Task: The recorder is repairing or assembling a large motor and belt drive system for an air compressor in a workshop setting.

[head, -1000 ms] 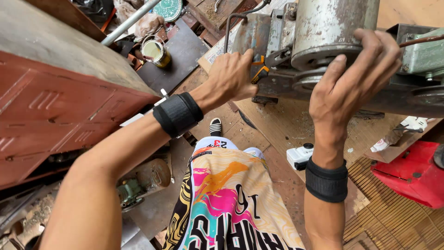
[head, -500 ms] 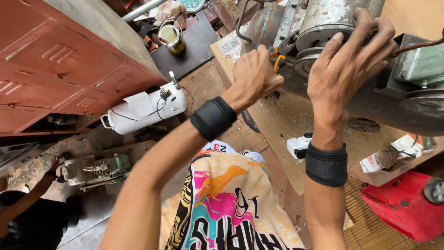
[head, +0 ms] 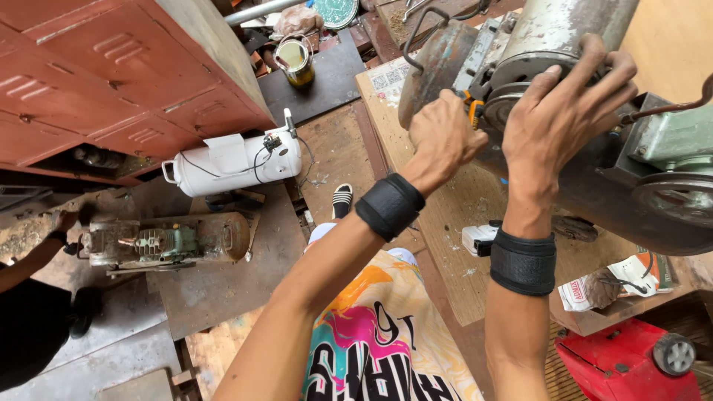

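Two bare hands work at a grey electric motor (head: 549, 37) mounted on a grimy machine that sits on a wooden workbench (head: 445, 223). The right hand (head: 564, 111) lies spread over the motor's round end, fingers splayed around the housing, apparently to steady it. The left hand (head: 442, 137) is curled into a fist just beside it, closed on an orange-and-black handled tool (head: 469, 104) whose tip is hidden against the motor. Both wrists wear black straps. The hands sit close together, not touching.

An open tin can (head: 295, 59) stands on a dark board beyond the bench; it appears to hold a yellowish liquid, though what kind cannot be told. On the floor below lies a white cylindrical tank (head: 234, 162) on its side, wires trailing from its end, and near it a rusty small engine (head: 160, 241). A red metal cabinet (head: 111, 82) leans over them. Another person's hand (head: 63, 221) reaches toward the engine from the left edge. A red wheeled machine (head: 631, 360) sits under the bench.
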